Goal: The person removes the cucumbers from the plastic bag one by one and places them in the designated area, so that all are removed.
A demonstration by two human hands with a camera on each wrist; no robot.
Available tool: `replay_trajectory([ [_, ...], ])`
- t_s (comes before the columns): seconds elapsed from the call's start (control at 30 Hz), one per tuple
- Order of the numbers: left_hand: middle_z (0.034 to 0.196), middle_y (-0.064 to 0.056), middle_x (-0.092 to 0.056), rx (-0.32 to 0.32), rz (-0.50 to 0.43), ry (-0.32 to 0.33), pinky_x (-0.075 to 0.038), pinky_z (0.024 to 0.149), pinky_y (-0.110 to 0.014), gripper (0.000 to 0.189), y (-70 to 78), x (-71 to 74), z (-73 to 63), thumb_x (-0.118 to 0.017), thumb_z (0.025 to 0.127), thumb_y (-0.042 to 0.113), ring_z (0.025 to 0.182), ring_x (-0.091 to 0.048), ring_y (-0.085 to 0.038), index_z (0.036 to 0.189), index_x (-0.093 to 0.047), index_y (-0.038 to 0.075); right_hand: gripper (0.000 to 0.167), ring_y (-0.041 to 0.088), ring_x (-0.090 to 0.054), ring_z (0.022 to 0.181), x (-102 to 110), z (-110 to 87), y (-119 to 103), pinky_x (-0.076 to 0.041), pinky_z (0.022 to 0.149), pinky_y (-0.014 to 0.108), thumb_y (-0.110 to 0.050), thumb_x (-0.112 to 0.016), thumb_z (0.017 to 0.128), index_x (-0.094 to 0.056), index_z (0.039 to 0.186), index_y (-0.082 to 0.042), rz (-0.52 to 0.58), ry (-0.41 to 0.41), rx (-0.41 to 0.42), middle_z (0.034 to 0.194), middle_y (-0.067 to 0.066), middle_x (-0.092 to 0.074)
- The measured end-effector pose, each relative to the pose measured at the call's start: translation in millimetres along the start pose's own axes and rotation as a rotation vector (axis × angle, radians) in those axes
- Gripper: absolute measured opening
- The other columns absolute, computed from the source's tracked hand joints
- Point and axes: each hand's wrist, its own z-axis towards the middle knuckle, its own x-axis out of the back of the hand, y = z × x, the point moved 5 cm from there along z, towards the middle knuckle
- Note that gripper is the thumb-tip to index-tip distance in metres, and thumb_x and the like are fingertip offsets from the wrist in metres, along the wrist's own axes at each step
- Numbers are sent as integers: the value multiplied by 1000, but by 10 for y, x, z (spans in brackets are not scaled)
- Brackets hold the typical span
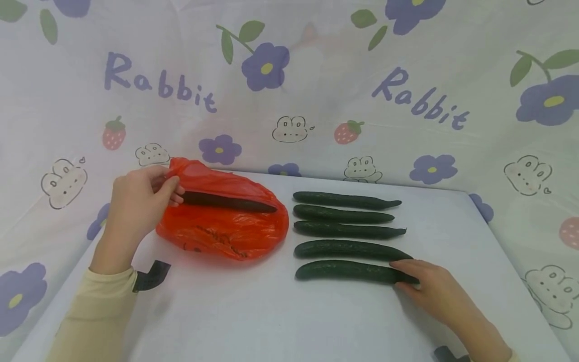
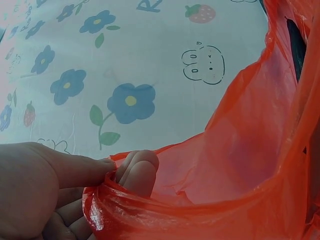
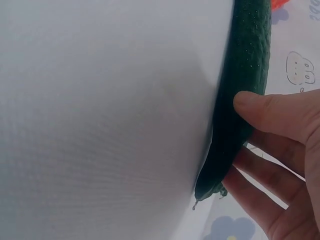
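Note:
My left hand (image 1: pixel 142 201) pinches the rim of a red plastic bag (image 1: pixel 226 236) between thumb and fingers. In the left wrist view the bag's mouth gapes beside the fingers. A dark cucumber (image 1: pixel 230 202) lies in the bag, its left end hidden by the hand in the head view. To the right, several green cucumbers lie side by side in a column. My right hand (image 1: pixel 434 289) holds the stem end of the nearest cucumber (image 1: pixel 348 270), thumb on the near side and fingers on the far side. The second-nearest cucumber (image 1: pixel 348 248) has its tip right by those fingers.
Three more cucumbers, among them the farthest one (image 1: pixel 344 199), lie toward the back of the white table (image 1: pixel 280 322). A printed cloth (image 1: pixel 289 95) with flowers and rabbits hangs close behind and around the table.

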Motion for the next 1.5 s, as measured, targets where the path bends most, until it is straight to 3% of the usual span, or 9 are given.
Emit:
replay_trajectory([
  [0.2, 92, -12, -78, -4, -2, -7, -53, 70, -8, 24, 2, -11, 0, -65, 111, 20, 81, -78, -27, 121, -74, -1, 48, 35, -75, 109, 67, 13, -44, -61, 90, 56, -3, -95, 79, -80, 124, -10, 12, 88, 33, 118, 8, -78],
  [0.47, 91, -11, -78, -5, 0, -3, -53, 70, -8, 25, 20, -8, -17, -65, 110, 19, 80, -79, -27, 122, -74, -1, 50, 29, -76, 106, 295, 198, -139, -54, 91, 30, -3, -93, 79, -78, 126, -10, 44, 275, 94, 117, 5, -79],
  [0.77, 91, -12, -78, -17, -6, 2, -53, 70, -7, 27, 38, -3, -4, -66, 110, 18, 80, -79, -27, 125, -73, -3, 49, 28, -76, 109, 438, 572, -287, -57, 86, 38, -4, -92, 83, -76, 129, -6, 82, 301, 174, 122, 7, -78],
  [1.03, 92, -11, -78, -7, 1, -7, -59, 74, -16, 29, 25, -4, -8, -66, 110, 19, 81, -79, -27, 128, -73, -3, 45, 29, -75, 113, 455, 835, -375, -44, 104, 11, -5, -91, 85, -78, 128, -6, 200, 294, 159, 122, 6, -79],
  [1.1, 91, -11, -78, -8, 2, -5, -58, 73, -13, 29, 25, -2, -8, -65, 110, 18, 81, -79, -27, 128, -72, -3, 44, 29, -75, 115, 454, 885, -383, -47, 104, 15, -6, -91, 87, -78, 129, -7, 207, 287, 143, 124, 5, -79],
  [1.2, 91, -11, -78, -8, 3, -3, -56, 72, -11, 29, 27, -7, -9, -65, 110, 18, 81, -79, -27, 128, -73, -3, 44, 28, -74, 117, 455, 950, -402, -57, 100, 33, -6, -91, 88, -78, 130, -7, 203, 272, 130, 125, 5, -78],
  [1.3, 92, -11, -78, 0, 10, -4, -63, 78, -25, 29, 29, -12, -14, -65, 110, 19, 81, -79, -27, 128, -73, -3, 44, 29, -73, 120, 446, 1036, -425, -59, 96, 51, -7, -90, 89, -77, 132, -7, 208, 246, 127, 128, 6, -77],
  [1.4, 92, -11, -78, 1, 21, -8, -65, 84, -44, 29, 35, -30, -16, -65, 111, 20, 82, -79, -27, 126, -73, -2, 43, 30, -72, 122, 416, 1124, -442, -58, 100, 55, -9, -89, 91, -77, 132, -7, 218, 231, 134, 129, 7, -77],
  [1.5, 92, -12, -78, -7, 20, -8, -64, 84, -45, 29, 48, -43, -16, -65, 110, 19, 82, -79, -28, 127, -72, -4, 43, 30, -71, 124, 401, 1228, -480, -56, 103, 53, -11, -89, 91, -77, 132, -6, 231, 219, 153, 130, 8, -76],
])
